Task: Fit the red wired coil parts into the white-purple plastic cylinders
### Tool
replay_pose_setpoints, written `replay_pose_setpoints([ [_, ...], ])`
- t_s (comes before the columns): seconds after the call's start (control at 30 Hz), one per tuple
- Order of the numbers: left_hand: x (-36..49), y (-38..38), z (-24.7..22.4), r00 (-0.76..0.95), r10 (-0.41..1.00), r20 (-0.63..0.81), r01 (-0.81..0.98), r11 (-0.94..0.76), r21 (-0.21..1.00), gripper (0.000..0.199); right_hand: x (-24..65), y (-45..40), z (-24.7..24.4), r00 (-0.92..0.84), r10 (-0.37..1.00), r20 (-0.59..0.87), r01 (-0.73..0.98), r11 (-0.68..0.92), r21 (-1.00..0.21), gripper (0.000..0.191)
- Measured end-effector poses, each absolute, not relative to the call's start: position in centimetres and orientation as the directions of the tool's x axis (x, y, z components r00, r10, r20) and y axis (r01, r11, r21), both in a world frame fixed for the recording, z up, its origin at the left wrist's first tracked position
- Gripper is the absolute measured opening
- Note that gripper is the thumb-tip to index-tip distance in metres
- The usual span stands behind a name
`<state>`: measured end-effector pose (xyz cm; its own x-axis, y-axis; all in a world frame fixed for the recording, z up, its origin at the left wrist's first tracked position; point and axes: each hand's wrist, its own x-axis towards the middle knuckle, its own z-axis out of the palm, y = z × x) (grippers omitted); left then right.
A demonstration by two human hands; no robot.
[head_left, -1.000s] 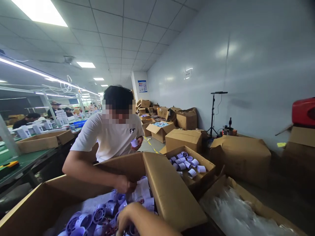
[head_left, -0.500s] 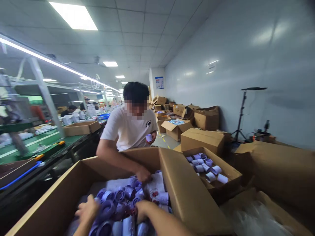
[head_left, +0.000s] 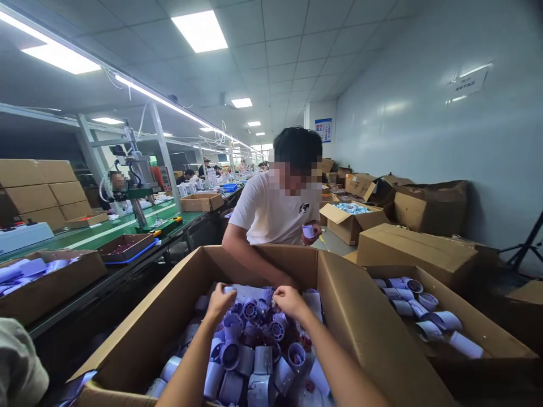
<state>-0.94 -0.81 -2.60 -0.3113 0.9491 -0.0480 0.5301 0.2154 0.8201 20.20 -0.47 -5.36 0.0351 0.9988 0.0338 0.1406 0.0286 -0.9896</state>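
Note:
A large open cardboard box stands in front of me, filled with pale lavender plastic cylinders and some small red parts. My left hand is over the far left of the pile, its fingers closed on a pale lavender plastic piece, mostly hidden. To its right, my right hand has its fingers pinched together above the cylinders; what they hold is too small to make out. Across the box, a co-worker reaches one arm in and holds a lavender cylinder in the other hand.
At the right, a shallower cardboard box holds several lavender cylinders. On the left runs a green workbench with a press machine and a carton of lavender parts. More cartons line the wall.
My view has swung left. Both hands have moved farther into the box; the left has closed on a pale piece, and the right has come up from among the cylinders.

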Motion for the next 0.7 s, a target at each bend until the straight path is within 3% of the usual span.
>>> replay_pose_setpoints([
  [0.07, 0.2, -1.2, -2.0, -0.128, 0.988, -0.090, 0.373, 0.132, 0.918, 0.028, 20.1, -0.7, -4.3, 0.012, 0.998, 0.056, 0.053, 0.055, -0.997, 0.005],
  [0.17, 1.6, -2.0, -1.8, 0.125, 0.989, -0.078, 0.036, 0.074, 0.997, 0.028, 20.3, -1.1, -3.1, -0.002, 0.996, 0.085, -0.057, 0.085, -0.995, 0.016],
  [0.33, 2.6, -2.0, -2.0, 0.120, 0.989, -0.082, -0.123, 0.097, 0.988, 0.052, 20.8, -1.7, -1.8, 0.049, 0.996, 0.078, -0.239, 0.088, -0.967, 0.031],
  [0.43, 3.4, -1.8, -2.5, 0.067, 0.994, -0.088, 0.039, 0.085, 0.996, 0.063, 20.8, -2.0, -1.2, 0.067, 0.996, 0.061, -0.315, 0.079, -0.946, 0.034],
  [0.57, 4.7, -2.4, -3.0, 0.147, 0.982, 0.120, 0.442, -0.174, 0.880, 0.060, 20.7, -2.5, -0.8, 0.051, 0.997, 0.064, -0.339, 0.078, -0.938, 0.034],
  [0.7, 5.4, -3.1, -3.0, 0.304, 0.926, 0.225, 0.485, -0.354, 0.800, 0.045, 20.6, -2.9, -0.7, 0.018, 0.998, 0.067, -0.339, 0.069, -0.938, 0.034],
])
